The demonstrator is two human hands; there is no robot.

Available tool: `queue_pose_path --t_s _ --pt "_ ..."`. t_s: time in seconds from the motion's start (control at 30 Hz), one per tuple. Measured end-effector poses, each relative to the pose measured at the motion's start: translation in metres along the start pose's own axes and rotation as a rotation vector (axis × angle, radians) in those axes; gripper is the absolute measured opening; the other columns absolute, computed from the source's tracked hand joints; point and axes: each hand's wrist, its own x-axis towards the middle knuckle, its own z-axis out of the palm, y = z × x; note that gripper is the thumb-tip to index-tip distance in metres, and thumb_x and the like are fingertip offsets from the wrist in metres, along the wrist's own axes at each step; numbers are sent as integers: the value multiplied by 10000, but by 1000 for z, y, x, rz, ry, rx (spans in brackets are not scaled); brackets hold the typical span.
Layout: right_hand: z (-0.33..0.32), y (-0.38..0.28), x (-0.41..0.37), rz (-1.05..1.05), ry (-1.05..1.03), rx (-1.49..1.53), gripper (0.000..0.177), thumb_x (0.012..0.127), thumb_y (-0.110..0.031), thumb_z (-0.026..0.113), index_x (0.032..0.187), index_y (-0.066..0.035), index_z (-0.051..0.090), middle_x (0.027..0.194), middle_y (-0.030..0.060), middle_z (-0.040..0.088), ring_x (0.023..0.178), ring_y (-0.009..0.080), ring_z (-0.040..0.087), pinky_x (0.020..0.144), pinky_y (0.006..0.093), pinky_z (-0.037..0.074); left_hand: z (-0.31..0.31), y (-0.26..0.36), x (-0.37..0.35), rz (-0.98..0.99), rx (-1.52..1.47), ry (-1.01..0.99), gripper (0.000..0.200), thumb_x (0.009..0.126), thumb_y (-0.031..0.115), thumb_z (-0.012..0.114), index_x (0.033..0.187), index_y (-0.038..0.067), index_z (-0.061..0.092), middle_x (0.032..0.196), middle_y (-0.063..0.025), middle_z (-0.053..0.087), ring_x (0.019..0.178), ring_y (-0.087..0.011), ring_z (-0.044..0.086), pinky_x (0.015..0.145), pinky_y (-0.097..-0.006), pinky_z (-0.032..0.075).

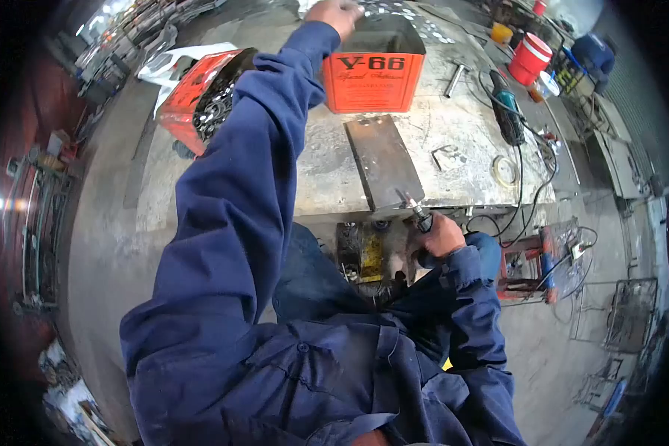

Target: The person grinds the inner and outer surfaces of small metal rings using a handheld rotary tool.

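Note:
My left hand (336,16) is stretched far across the table, at the back left rim of an upright orange-red tin (374,83) marked V-66. Its fingers are blurred, and whatever they hold cannot be made out. By the table's front edge my right hand (444,236) is wrapped round a dark handheld tool (424,219) with a narrow metal tip. That tip points up and left, near the lower right corner of a flat rusty steel plate (385,160). Left of my left arm, a tilted red tin (182,100) is full of small dark metal parts (219,108).
A green power tool (507,111) with a black cord lies on the table's right side, near a metal rod (456,80) and a tape ring (505,171). Small shiny discs (432,31) lie at the back. Beyond are a red cooler (530,59) and a person (593,53).

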Motion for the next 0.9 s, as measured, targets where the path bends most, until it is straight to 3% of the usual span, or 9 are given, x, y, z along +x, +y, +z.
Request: queue_pose_path --t_s 0.03,0.07,0.13,0.2,0.33,0.37,0.5,0.73,0.9 --pt "-5 5 1 4 19 15 362 642 -250 693 882 -8 573 857 261 617 859 417 591 738 450 477 -9 6 -3 -86 -115 48 254 837 270 581 953 53 644 681 -96 642 586 -214 605 574 -342 468" --pt "-9 11 2 10 39 33 363 644 -244 691 887 -4 571 845 258 617 847 421 590 729 455 476 -18 5 -17 14 -14 126 234 851 269 580 884 42 629 631 -66 605 515 -164 549 505 -314 435" --pt "6 11 14 -57 91 121 353 650 -234 691 884 1 572 833 260 615 841 421 590 721 459 474 -66 12 -66 67 32 174 435 805 469 618 975 69 649 667 -38 598 619 -126 536 610 -286 442" --pt "-6 -1 -3 -76 125 101 330 663 -206 697 876 14 576 811 267 611 832 421 589 704 462 470 -75 47 -154 -183 -14 119 419 819 435 624 950 37 635 624 -17 577 564 -123 523 561 -288 433" --pt "-15 -9 -14 -46 194 108 402 643 -212 726 930 27 576 830 268 614 832 418 596 710 438 480 -31 20 -307 -216 -362 -39 278 851 303 643 833 27 611 700 2 594 654 -57 509 609 -242 440" --pt "-22 -13 -15 -20 197 108 423 638 -211 730 948 30 573 840 267 616 834 415 599 715 430 482 -21 10 -343 -346 -462 -181 240 854 267 644 824 31 614 719 7 596 682 -54 508 632 -239 440" --pt "-41 -20 -18 -54 337 175 466 642 -173 678 1040 39 562 845 244 631 822 347 630 745 371 484 -19 3 -423 -430 -325 -252 219 831 211 663 814 2 597 678 -26 576 621 -71 503 586 -244 430" --pt "-44 -36 -10 119 239 439 285 661 -104 637 888 37 537 674 129 572 632 246 568 620 346 459 -59 -37 -461 -635 -335 -126 192 844 199 641 805 18 591 681 -6 570 614 -74 508 585 -243 431" --pt "-29 -1 3 -51 355 276 264 667 -99 642 876 21 535 640 85 546 554 171 535 542 315 444 -82 -76 -414 -596 -67 -12 207 831 228 650 905 41 599 761 -56 631 679 -111 558 646 -265 456"
